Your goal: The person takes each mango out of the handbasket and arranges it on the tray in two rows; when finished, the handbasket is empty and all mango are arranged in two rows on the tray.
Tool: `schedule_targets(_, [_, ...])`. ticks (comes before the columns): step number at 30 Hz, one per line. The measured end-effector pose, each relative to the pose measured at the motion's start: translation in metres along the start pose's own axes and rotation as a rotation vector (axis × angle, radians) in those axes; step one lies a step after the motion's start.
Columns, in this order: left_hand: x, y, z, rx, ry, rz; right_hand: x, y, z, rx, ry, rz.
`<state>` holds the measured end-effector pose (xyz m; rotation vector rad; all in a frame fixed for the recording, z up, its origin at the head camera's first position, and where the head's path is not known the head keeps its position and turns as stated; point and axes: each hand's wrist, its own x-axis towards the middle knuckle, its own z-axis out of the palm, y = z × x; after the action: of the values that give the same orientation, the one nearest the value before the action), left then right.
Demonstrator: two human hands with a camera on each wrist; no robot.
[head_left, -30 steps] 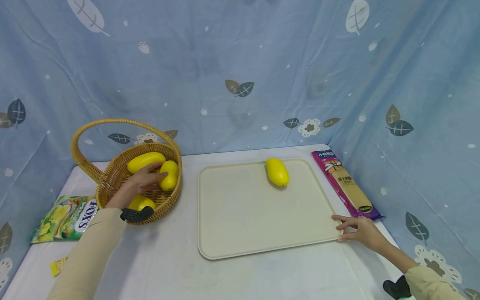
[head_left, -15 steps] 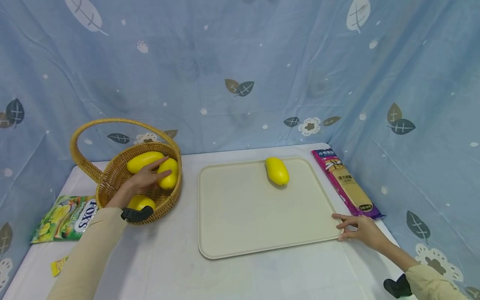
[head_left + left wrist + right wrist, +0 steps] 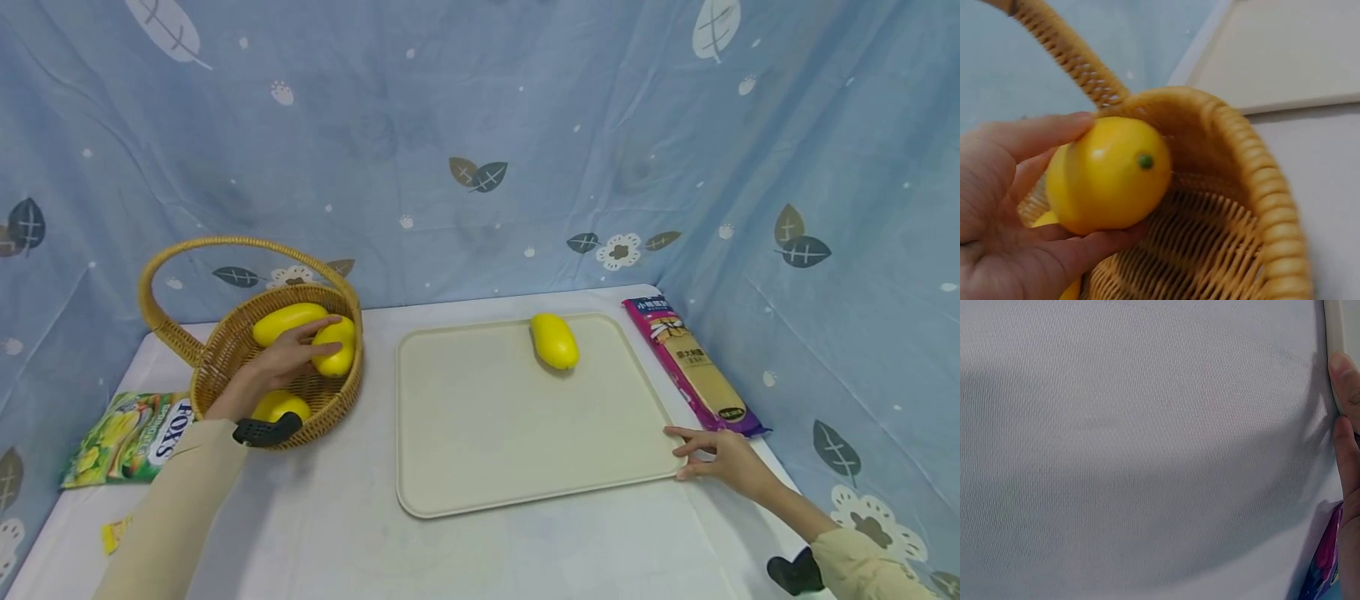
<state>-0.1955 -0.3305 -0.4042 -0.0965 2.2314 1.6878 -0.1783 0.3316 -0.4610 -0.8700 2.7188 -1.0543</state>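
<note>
In the head view my left hand (image 3: 281,362) reaches into the wicker basket (image 3: 348,408) on the left. Thumb and fingers pinch a smooth yellow mango (image 3: 1116,172) around its sides; its green stem spot shows in the left wrist view. Two more yellow mangoes lie in the basket, one mango (image 3: 288,323) behind the hand and another mango (image 3: 279,406) partly hidden by the wrist. On the right, my right hand (image 3: 723,462) holds the near right corner of a beige tray (image 3: 487,425) between thumb and fingers. One mango (image 3: 555,342) lies near the tray's far edge.
A purple noodle packet (image 3: 693,367) lies along the tray's right side. Left of the basket are a green FOX'S bag (image 3: 135,437) and a small yellow wrapper (image 3: 114,533). The basket's tall handle (image 3: 247,242) arches above it. Blue patterned cloth (image 3: 480,233) closes in the back and sides.
The left hand's fingers have shifted onto the mango at the basket's right side, which has moved slightly up and left. The right hand stays at the tray corner.
</note>
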Motion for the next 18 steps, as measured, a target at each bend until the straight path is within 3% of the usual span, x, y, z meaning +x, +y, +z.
schedule_targets(5, [-0.007, -0.003, -0.007, 0.008, -0.051, -0.009, 0.002, 0.001, -0.001, -0.026, -0.013, 0.030])
schedule_targets(12, [-0.013, -0.006, -0.007, -0.055, -0.013, -0.047, 0.004, -0.001, -0.002, -0.050, -0.041, 0.092])
schedule_targets(18, [-0.016, -0.001, -0.005, -0.134, 0.004, -0.070, 0.001, 0.001, 0.000, -0.049, -0.023, 0.079])
